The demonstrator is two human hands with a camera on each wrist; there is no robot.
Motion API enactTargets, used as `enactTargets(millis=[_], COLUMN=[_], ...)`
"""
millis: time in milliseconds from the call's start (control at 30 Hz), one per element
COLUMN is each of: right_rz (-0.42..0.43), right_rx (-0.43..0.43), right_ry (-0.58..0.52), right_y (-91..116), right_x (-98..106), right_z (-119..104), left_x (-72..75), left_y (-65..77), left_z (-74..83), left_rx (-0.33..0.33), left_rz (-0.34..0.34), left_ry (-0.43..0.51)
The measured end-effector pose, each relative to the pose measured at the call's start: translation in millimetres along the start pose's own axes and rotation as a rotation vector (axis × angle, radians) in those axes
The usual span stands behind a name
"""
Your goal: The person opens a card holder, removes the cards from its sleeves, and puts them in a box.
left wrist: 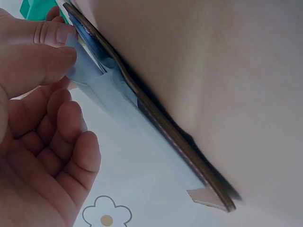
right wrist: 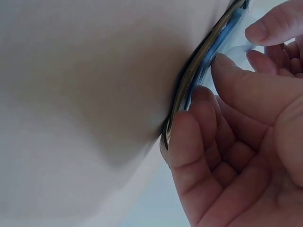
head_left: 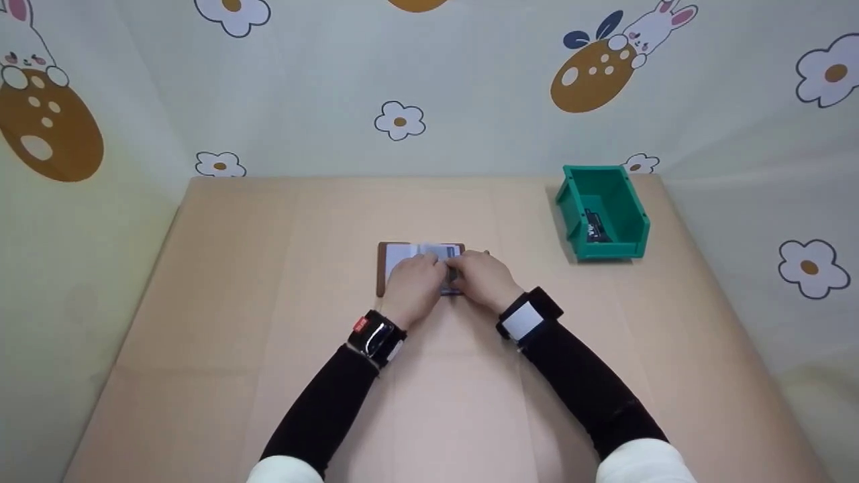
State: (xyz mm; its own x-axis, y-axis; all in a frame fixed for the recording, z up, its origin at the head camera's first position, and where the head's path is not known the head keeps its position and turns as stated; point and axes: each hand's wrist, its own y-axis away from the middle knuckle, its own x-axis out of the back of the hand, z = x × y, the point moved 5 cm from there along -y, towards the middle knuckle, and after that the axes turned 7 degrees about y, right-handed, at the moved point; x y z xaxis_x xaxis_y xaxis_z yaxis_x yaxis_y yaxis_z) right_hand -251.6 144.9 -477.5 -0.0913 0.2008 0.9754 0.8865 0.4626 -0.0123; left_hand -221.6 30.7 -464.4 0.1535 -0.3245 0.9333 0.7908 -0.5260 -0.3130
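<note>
A brown-covered card holder [head_left: 382, 268] lies open on the table, its clear plastic sleeves [left wrist: 113, 90] facing up. From its left side my left hand [head_left: 416, 278] reaches over the pages and pinches a translucent sleeve between thumb and fingers. My right hand [head_left: 488, 276] grips the holder's right edge, fingers curled at the cover and thumb [right wrist: 232, 71] over the bluish inner pages. Both thumbs are close together near the right page. Whether a card sits between the fingertips is hidden by the hands.
A green open-front bin [head_left: 607, 251] stands at the table's back right, with a small black packet [head_left: 594, 227] inside. Patterned curtains [head_left: 322, 100] border the table [head_left: 235, 322] at the back and both sides.
</note>
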Motion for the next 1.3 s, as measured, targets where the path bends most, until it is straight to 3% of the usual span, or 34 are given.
enactTargets(millis=[300,533,833,1100,1300], right_rz=[0.000,-0.018,-0.040,-0.034,-0.033], right_rx=[-0.034,-0.046,-0.055,-0.035,-0.019], right_ry=[0.020,0.035,0.040,0.049,0.052], right_y=[0.6,0.1,0.6,0.5,0.5], right_x=[1.2,0.7,-0.4,-0.7,-1.4], right_z=[0.4,-0.6,-0.9,-1.2,-1.4], left_x=[1.5,8.7,15.7,12.8,11.7], left_y=[1.2,5.4,16.0,28.0,31.9], left_z=[-4.4,-13.2,-28.3,-45.0,-58.6], left_rx=[0.025,0.116,0.349,0.620,0.713], left_rz=[-0.017,0.006,0.045,-0.052,-0.080], left_ry=[0.032,0.056,0.116,0.221,0.257])
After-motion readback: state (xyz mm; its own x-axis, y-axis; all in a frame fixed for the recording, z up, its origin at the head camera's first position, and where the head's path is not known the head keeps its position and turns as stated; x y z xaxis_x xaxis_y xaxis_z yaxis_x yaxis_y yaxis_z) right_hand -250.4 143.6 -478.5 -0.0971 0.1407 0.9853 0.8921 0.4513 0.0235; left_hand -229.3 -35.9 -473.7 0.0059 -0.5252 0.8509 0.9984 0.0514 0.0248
